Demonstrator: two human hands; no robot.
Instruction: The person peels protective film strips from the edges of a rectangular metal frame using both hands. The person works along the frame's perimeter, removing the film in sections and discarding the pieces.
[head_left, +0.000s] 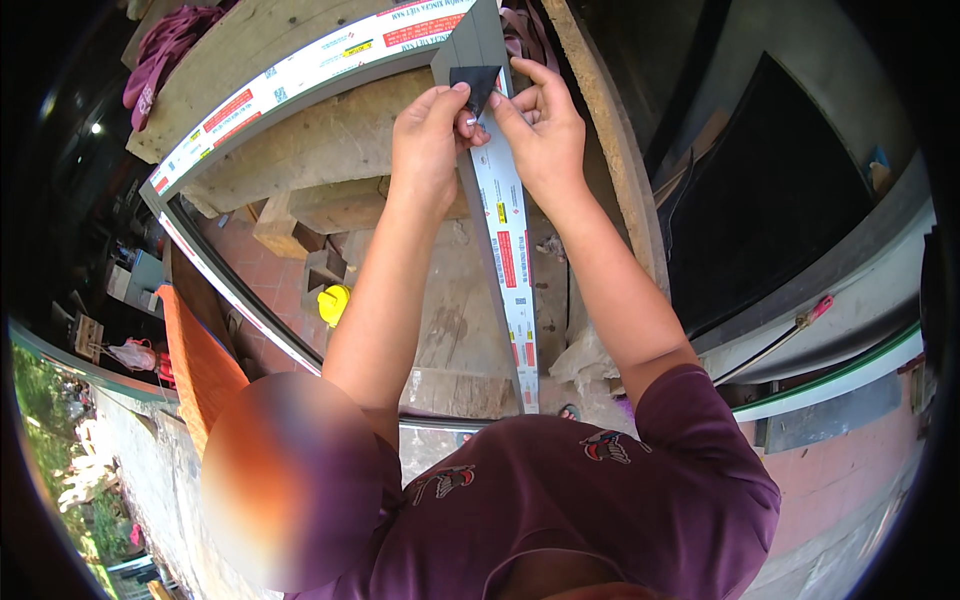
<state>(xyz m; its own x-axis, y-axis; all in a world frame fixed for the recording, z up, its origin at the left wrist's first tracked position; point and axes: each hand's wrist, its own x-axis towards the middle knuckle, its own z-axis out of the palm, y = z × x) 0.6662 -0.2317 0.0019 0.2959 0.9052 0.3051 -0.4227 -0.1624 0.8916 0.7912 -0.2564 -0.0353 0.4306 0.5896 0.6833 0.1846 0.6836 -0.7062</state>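
Planks of pale wood (300, 150) lie far left, under a long grey metal frame (300, 62) wrapped in white printed film. One bar of that frame (512, 290) runs from near centre up to the far corner, where both hands meet. The left hand (428, 140) and right hand (545, 130) pinch a small dark triangular piece (477, 82) against the bar's corner. A yellow object (335, 303) sits lower left on the floor.
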